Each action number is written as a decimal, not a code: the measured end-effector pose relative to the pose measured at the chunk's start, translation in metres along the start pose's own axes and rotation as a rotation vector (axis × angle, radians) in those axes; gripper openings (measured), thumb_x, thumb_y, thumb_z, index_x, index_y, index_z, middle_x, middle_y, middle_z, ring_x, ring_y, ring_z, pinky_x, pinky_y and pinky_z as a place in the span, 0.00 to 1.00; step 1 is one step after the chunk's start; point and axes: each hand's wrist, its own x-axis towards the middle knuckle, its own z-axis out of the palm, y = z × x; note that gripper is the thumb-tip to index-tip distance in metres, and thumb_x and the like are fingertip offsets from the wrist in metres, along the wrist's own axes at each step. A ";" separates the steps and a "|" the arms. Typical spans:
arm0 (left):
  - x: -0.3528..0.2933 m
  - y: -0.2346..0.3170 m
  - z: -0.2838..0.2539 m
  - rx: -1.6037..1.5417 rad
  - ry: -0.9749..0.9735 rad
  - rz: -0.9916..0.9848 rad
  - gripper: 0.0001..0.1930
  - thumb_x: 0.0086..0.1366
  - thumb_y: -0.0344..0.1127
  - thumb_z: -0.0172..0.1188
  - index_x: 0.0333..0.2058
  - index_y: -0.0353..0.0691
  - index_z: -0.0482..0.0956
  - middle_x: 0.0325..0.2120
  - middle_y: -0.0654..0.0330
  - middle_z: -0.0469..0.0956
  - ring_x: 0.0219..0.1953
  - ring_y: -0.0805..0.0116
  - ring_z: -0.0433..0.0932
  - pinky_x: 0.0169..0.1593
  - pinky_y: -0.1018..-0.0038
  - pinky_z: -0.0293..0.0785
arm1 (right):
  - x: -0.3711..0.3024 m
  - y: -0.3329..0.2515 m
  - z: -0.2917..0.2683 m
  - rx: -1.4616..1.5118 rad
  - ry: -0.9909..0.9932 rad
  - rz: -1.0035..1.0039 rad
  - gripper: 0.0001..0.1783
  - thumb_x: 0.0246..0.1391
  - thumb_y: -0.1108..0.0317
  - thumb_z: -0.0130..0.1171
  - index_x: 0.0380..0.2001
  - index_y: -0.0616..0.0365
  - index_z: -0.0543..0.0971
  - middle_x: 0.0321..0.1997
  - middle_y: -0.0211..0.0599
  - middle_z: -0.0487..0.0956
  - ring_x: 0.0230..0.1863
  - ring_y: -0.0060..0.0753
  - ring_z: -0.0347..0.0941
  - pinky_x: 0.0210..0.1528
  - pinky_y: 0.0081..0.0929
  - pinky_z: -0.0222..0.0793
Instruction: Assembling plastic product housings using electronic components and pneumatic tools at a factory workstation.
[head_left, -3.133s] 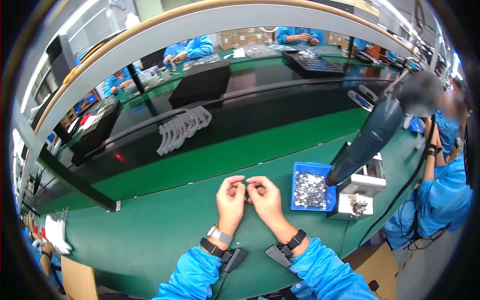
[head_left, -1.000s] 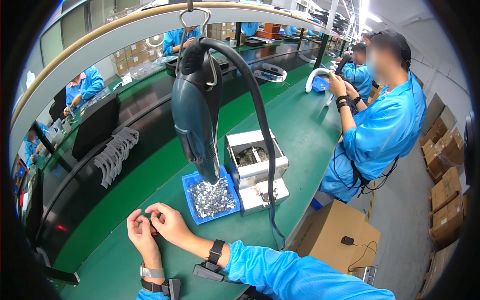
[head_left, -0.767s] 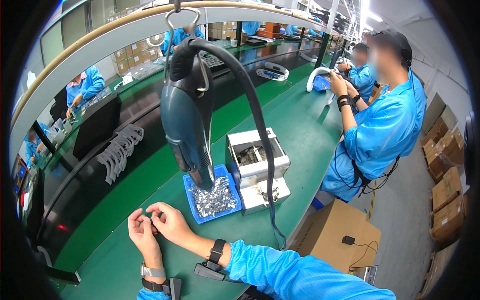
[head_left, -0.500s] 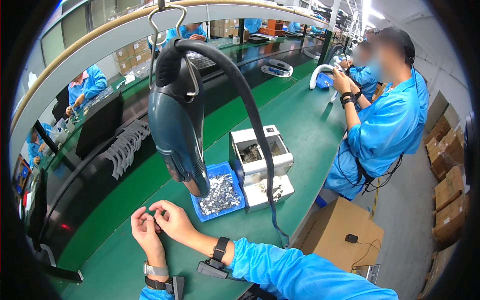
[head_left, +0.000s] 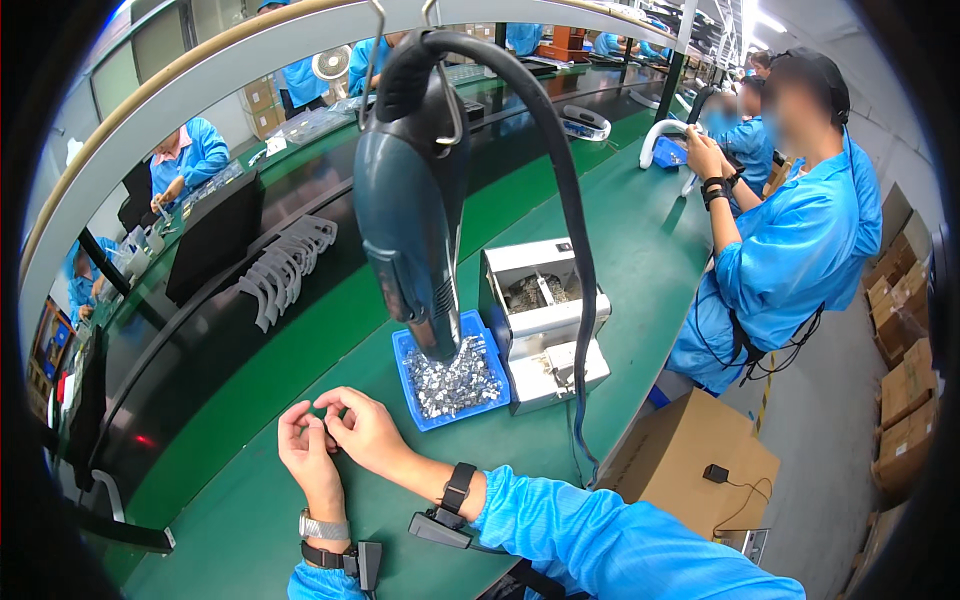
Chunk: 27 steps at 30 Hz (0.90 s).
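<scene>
My left hand (head_left: 308, 458) and my right hand (head_left: 365, 432) are held together just above the green bench. Both have curled fingers, with the fingertips almost meeting. Whatever they pinch, if anything, is too small or hidden to make out. To the right of them is a blue tray (head_left: 408, 385) full of small metallic and white parts (head_left: 455, 384). A dark electric screwdriver (head_left: 410, 215) hangs nose-down from a wire hook, its tip over the tray. Beside the tray stands a white screw feeder (head_left: 545, 320) with small screws in its open hopper.
A black cable (head_left: 560, 140) loops from the screwdriver down past the feeder. On the dark conveyor (head_left: 340, 215) lies a row of curved white parts (head_left: 285, 272). At the right, a co-worker (head_left: 790, 220) in blue handles a white curved piece. A cardboard box (head_left: 690, 470) stands beside the bench.
The whole view has shifted, so the bench and its contents sit farther right in the picture. My hands keep nearly the same curled pose, fingertips together.
</scene>
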 end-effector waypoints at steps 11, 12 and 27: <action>-0.001 0.001 -0.001 0.008 -0.014 -0.036 0.09 0.68 0.26 0.54 0.46 0.35 0.73 0.31 0.67 0.71 0.23 0.85 0.68 0.24 0.87 0.63 | 0.000 0.004 0.001 -0.038 0.014 -0.032 0.10 0.56 0.80 0.54 0.42 0.62 0.77 0.31 0.29 0.76 0.21 0.11 0.69 0.23 0.15 0.66; 0.000 0.001 0.000 0.004 -0.016 -0.035 0.09 0.68 0.26 0.54 0.46 0.35 0.73 0.32 0.67 0.71 0.23 0.85 0.68 0.24 0.87 0.64 | 0.000 0.005 0.001 -0.032 0.013 -0.028 0.10 0.56 0.80 0.54 0.42 0.62 0.77 0.31 0.29 0.76 0.21 0.11 0.69 0.23 0.15 0.66; -0.002 0.005 -0.003 -0.060 -0.014 -0.065 0.11 0.66 0.23 0.56 0.47 0.35 0.74 0.31 0.66 0.75 0.29 0.80 0.75 0.31 0.83 0.76 | -0.001 0.012 0.006 0.111 0.010 0.085 0.10 0.56 0.80 0.56 0.42 0.62 0.78 0.31 0.28 0.77 0.27 0.13 0.73 0.26 0.15 0.72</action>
